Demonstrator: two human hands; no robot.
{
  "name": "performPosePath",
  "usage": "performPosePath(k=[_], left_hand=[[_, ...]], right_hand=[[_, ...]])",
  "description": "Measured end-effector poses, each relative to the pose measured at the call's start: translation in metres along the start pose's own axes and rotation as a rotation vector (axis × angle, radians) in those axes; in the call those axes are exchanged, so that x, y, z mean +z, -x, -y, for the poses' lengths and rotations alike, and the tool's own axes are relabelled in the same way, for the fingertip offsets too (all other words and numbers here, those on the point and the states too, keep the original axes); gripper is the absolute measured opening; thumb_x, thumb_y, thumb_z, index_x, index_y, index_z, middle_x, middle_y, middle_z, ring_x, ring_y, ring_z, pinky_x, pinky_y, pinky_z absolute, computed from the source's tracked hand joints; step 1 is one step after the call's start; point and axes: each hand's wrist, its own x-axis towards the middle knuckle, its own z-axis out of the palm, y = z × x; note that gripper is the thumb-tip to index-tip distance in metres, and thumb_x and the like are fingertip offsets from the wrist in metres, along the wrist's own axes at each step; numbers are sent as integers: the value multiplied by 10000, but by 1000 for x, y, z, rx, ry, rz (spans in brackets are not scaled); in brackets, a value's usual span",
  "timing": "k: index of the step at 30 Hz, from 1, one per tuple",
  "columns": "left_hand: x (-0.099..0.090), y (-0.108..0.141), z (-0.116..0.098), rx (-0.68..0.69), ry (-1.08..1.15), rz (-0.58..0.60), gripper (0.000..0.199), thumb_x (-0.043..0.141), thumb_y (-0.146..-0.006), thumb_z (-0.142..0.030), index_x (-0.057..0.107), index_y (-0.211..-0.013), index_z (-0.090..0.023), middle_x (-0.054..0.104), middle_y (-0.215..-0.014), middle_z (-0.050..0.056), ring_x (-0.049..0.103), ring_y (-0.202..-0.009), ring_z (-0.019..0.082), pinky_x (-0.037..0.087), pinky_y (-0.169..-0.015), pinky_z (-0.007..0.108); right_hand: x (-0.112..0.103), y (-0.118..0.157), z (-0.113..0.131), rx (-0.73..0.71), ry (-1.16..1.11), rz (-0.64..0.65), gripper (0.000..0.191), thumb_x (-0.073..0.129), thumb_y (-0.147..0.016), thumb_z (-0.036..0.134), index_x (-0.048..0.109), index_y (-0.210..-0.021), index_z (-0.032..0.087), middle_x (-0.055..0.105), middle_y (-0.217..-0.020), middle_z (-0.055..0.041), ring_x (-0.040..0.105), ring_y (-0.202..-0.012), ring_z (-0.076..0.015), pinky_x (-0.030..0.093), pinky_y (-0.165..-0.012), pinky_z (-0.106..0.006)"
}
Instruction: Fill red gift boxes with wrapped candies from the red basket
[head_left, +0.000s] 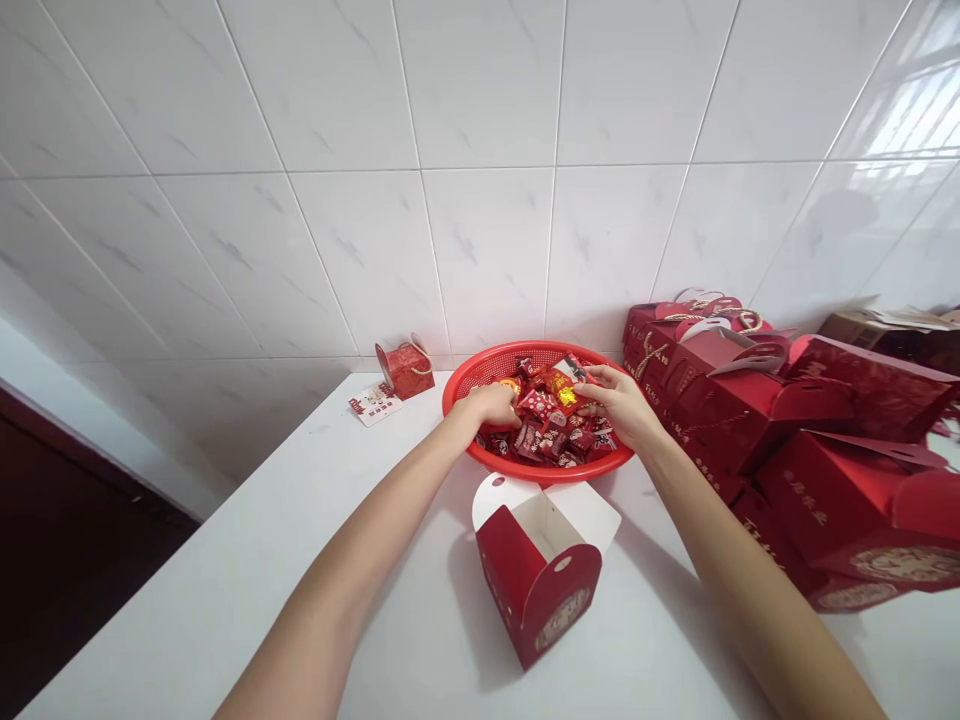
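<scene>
A red plastic basket (551, 474) holds many small wrapped candies (551, 440) in red and dark red. My left hand (495, 403) reaches into its left side with the fingers curled down, beside an orange round wrapper (513, 384); whatever is in the fingers is hidden. On the other side, my right hand (616, 402) pinches the edge of a red packet with a gold character (562, 387), above the candies. Just in front of the basket, between my forearms, an open red gift box (517, 560) with a white inside stands with its flaps spread.
Stacked red gift boxes (780, 410), some with rope handles, fill the right side of the white table (397, 600). By the wall at left stand a small red box with a cord (409, 370) and a printed card (375, 402). A tiled wall (487, 250) runs behind.
</scene>
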Motion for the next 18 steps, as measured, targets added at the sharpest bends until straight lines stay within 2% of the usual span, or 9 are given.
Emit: performPosePath(k=[4,9,11,14,16,18], left_hand=[[-3,4,-3,19,41,-164,275,609,-892,-343,669,-1133,-226,717,-1152,97,674,-1062,294,519,-875,345],[-3,5,-6,66,74,-290,351,594,-899,-263,639,-1238,-187,646,-1297,144,587,-1225,325,469,-998,381],[-2,5,-9,155,93,-255,284,596,-892,-232,699,-1154,-193,667,-1277,120,590,-1228,301,455,-1017,348],[1,6,-15,306,120,-63,191,705,-817,-278,770,-989,-230,761,-1055,36,695,-1007,234,511,-873,258],[4,7,-18,357,124,57,303,775,-740,-326,777,-1032,-241,778,-1006,17,715,-922,226,528,-790,245],[6,8,-19,366,107,111,543,807,-679,-330,726,-1210,-250,756,-1158,39,702,-1025,259,530,-834,266]], right_hand=[[0,-1,0,5,11,-3,289,798,-620,165,654,-869,193,712,-873,-16,674,-693,-149,567,-522,-219],[-1,-3,-2,-11,6,-1,326,818,-606,191,638,-878,199,707,-874,-21,678,-710,-163,581,-541,-245],[-1,-3,-3,-22,-4,-3,336,821,-601,207,639,-883,198,704,-889,-22,676,-731,-165,582,-549,-247],[-1,-3,-2,-27,-10,-7,316,810,-598,209,649,-870,193,697,-897,-22,661,-725,-153,568,-530,-229],[0,-2,-2,-19,-13,-14,294,800,-594,194,652,-849,194,691,-877,-18,651,-709,-146,553,-504,-211],[0,-1,-1,-16,-13,-17,279,794,-596,183,654,-837,197,687,-869,-14,645,-702,-141,545,-488,-199]])
